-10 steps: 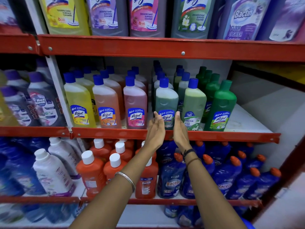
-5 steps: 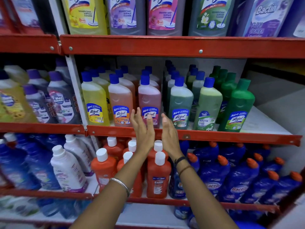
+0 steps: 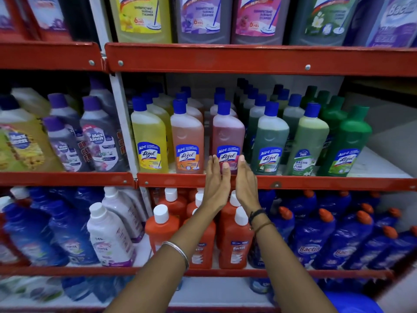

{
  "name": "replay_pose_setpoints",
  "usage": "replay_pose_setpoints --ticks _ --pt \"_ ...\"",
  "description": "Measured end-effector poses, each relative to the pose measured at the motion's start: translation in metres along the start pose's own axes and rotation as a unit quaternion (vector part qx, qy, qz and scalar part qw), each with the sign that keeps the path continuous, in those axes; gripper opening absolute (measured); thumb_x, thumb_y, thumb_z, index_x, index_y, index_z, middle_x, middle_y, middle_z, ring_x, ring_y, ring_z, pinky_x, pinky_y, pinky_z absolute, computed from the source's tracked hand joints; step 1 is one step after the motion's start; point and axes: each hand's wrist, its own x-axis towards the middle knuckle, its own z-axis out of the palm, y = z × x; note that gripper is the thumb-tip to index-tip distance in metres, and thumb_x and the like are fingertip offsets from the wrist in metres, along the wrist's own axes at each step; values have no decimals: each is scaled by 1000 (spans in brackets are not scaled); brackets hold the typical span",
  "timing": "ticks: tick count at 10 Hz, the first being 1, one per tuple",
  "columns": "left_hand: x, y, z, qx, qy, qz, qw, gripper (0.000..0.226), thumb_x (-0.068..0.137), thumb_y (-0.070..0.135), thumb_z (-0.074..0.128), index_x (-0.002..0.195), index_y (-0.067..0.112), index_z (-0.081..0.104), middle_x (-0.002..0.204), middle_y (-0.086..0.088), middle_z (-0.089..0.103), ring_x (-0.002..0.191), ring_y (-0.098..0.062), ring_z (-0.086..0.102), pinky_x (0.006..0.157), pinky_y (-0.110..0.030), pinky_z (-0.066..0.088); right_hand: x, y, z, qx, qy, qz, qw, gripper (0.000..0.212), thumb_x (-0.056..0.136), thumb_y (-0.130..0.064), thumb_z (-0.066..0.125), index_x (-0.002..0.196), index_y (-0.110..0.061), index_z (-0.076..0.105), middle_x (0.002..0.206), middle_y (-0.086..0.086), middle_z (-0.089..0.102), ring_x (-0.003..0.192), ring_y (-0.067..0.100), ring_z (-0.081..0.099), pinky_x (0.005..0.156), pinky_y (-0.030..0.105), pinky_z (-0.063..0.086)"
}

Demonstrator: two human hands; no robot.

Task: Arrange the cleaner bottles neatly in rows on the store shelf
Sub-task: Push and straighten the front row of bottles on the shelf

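- Because both forearms rise from the bottom centre of the frame with palms turned toward each other, the left hand (image 3: pixel 216 185) and right hand (image 3: pixel 246 185) read as a bracket meant to square up one bottle rather than lift it.
- Fingers flat, straight and together on both hands; nothing gripped. Fingertips sit at the base of the pink bottle (image 3: pixel 228 139), one hand on each side. Actual contact cannot be told; they look touching or just beside.
- Hands cross the red shelf lip (image 3: pixel 316 183) at mid-frame, low on the bottle, probably so a nudge slides it instead of tipping it.
- Pink bottle stands upright at the front of its row, centre of frame, label facing out. The gap to the orange bottle (image 3: pixel 187 138) on its left looks wider than the gaps further left, likely the reason for this adjustment.
- Yellow bottle (image 3: pixel 150 141) left of that; dark green bottle (image 3: pixel 269 141), pale green bottle (image 3: pixel 310 143) and solid green bottle (image 3: pixel 347 145) to the right, each heading a file running back into the shelf.
- Shelf is bare at far right, so rows seem packed leftward.
- Upper frame: large jugs (image 3: pixel 198 16) on the next shelf up, labels forward.
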Motion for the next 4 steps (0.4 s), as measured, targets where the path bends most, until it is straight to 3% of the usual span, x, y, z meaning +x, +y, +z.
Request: replay_pose_setpoints --ticks 1,2,3,4 --pt "-4 3 -23 -60 129 68 987 60 91 49 29 135 10 44 152 -4 27 140 -11 25 112 -18 18 -11 -7 12 4 59 -27 998 62 97 -48 30 145 -9 34 155 8 32 143 18 28 119 27 17" --pt "12 -5 -60 -77 269 54 958 60 88 48 28 135 13 43 153 -5 24 140 -16 21 117 -34 20 -32 -16 33 -1 76 -74 994 71 89 -54 30 146 -12 31 154 3 29 141 9 24 110 7 16" --pt "29 -24 -94 -35 298 -3 954 70 86 53 23 144 15 25 158 -7 12 145 -22 10 119 -49 12 -45 -30 57 -5 -39 -50 998 65 93 -47 31 150 -16 20 160 -1 18 147 7 14 122 28 11" --pt "23 -31 -101 -7 256 -8 967 71 87 51 20 147 13 12 159 -9 3 147 -23 3 121 -41 1 -75 -83 53 16 -108 -86 990 60 100 -29 26 148 -3 1 160 14 -2 149 19 0 119 38 -5"
